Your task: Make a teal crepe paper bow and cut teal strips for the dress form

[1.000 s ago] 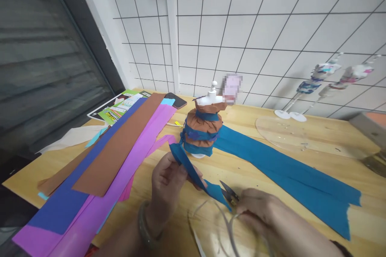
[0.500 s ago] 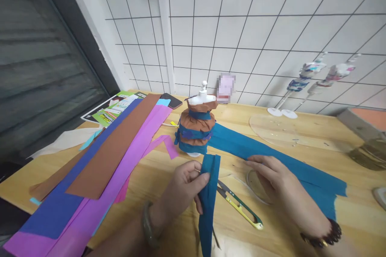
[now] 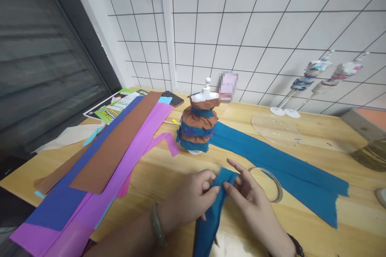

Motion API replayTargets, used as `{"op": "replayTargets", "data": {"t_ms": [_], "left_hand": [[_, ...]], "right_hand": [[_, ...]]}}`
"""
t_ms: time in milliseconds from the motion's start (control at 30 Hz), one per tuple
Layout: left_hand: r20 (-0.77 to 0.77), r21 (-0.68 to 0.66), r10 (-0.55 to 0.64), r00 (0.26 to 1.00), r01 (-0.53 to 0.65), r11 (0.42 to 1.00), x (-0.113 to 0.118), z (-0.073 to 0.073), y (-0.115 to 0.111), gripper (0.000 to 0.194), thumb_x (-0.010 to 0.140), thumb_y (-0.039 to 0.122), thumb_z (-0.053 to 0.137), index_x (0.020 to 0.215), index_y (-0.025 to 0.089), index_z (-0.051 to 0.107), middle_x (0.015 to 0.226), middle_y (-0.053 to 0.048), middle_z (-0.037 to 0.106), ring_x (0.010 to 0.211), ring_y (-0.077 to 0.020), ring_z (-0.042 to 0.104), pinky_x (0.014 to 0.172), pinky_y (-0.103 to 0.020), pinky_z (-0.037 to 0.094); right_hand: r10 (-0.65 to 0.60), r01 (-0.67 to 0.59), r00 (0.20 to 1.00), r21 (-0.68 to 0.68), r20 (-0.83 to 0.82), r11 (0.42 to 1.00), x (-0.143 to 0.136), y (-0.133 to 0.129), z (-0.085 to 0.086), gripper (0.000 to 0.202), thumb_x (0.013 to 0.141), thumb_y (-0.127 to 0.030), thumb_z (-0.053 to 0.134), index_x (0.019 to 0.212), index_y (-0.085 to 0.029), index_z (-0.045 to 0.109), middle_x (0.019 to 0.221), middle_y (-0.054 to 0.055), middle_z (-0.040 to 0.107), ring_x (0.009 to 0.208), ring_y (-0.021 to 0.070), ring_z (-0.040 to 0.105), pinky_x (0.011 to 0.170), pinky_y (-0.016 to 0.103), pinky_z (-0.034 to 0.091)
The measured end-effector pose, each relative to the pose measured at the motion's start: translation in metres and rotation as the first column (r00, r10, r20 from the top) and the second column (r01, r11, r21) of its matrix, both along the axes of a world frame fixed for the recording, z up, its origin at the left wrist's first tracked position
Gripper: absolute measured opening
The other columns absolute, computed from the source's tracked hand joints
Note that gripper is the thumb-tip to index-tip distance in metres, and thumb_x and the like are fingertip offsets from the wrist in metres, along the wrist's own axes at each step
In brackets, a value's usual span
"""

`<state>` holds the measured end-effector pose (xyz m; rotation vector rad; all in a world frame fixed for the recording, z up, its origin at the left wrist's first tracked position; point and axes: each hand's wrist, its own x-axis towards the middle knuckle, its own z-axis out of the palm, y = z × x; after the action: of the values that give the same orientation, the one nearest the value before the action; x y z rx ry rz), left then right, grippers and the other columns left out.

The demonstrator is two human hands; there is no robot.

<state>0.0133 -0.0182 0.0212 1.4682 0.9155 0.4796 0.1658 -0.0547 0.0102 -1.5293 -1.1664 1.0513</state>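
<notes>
A folded teal strip [image 3: 213,213] hangs between my hands, its lower end running off the bottom edge. My left hand [image 3: 197,194] pinches the strip's upper left side with thumb and fingers. At its top right corner, my right hand [image 3: 249,192] grips the same strip between thumb and fingers, with the index finger raised. Just beyond them stands a small white dress form [image 3: 206,95], wrapped in gathered brown and teal bands. A wide teal piece [image 3: 280,164] lies behind and to the right of it. A tape ring [image 3: 279,186] rests beside my right hand.
Long brown [image 3: 120,140], blue [image 3: 54,211] and purple [image 3: 132,168] strips overlap on the left. A phone [image 3: 173,99] and printed sheets [image 3: 111,106] lie behind them. Two small decorated forms [image 3: 313,72] stand back right, near a grey box [image 3: 362,122].
My right hand has moved left and taken hold of the strip's top. The strip now tilts to the right. The yellow and green snips are now mostly hidden, and the tape ring is more exposed.
</notes>
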Motion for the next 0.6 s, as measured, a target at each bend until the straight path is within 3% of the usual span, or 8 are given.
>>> {"op": "replayTargets", "data": {"t_ms": [100, 200, 433, 600], "left_hand": [[-0.007, 0.011, 0.025, 1.0, -0.025, 1.0, -0.0008, -0.001, 0.0007, 0.018, 0.081, 0.036, 0.045, 0.085, 0.019, 0.051, 0.048, 0.009, 0.037, 0.032, -0.0047, 0.039, 0.028, -0.011, 0.033], [0.012, 0.02, 0.066, 0.998, -0.066, 0.998, -0.0017, -0.0049, 0.0018, 0.022, 0.082, 0.037, 0.045, 0.09, 0.018, 0.053, 0.049, 0.008, 0.039, 0.032, -0.0047, 0.04, 0.029, -0.012, 0.034], [0.033, -0.038, 0.045, 0.998, -0.044, 0.998, -0.0036, -0.0094, 0.0049, 0.029, 0.082, 0.039, 0.045, 0.099, 0.018, 0.053, 0.05, 0.006, 0.047, 0.033, -0.0065, 0.041, 0.03, -0.014, 0.031], [-0.022, 0.179, 0.113, 0.993, -0.107, 0.978, -0.001, -0.0034, 0.0036, 0.021, 0.081, 0.032, 0.046, 0.089, 0.017, 0.058, 0.05, 0.005, 0.041, 0.041, -0.0065, 0.036, 0.038, -0.015, 0.026]], "right_hand": [[-0.011, 0.01, 0.997, -0.011, -0.075, 1.0, 0.0043, 0.0019, 0.0015, 0.055, 0.075, -0.036, 0.057, 0.125, -0.019, 0.041, 0.062, -0.007, 0.034, 0.057, 0.012, 0.039, 0.053, 0.025, 0.036], [0.022, -0.027, 0.984, -0.023, -0.176, 0.999, 0.0046, 0.0041, 0.0035, 0.058, 0.074, -0.038, 0.059, 0.124, -0.018, 0.039, 0.065, -0.005, 0.045, 0.06, 0.0125, 0.046, 0.057, 0.025, 0.039], [0.043, -0.048, 0.974, -0.017, -0.221, 0.999, 0.0073, 0.0044, 0.0032, 0.056, 0.072, -0.04, 0.064, 0.119, -0.019, 0.042, 0.063, -0.004, 0.052, 0.06, 0.0133, 0.051, 0.059, 0.028, 0.043], [0.014, -0.018, 0.968, -0.014, -0.252, 1.0, 0.0058, 0.004, 0.0071, 0.057, 0.072, -0.044, 0.063, 0.12, -0.02, 0.042, 0.075, 0.001, 0.057, 0.07, 0.016, 0.056, 0.065, 0.031, 0.047]]}}
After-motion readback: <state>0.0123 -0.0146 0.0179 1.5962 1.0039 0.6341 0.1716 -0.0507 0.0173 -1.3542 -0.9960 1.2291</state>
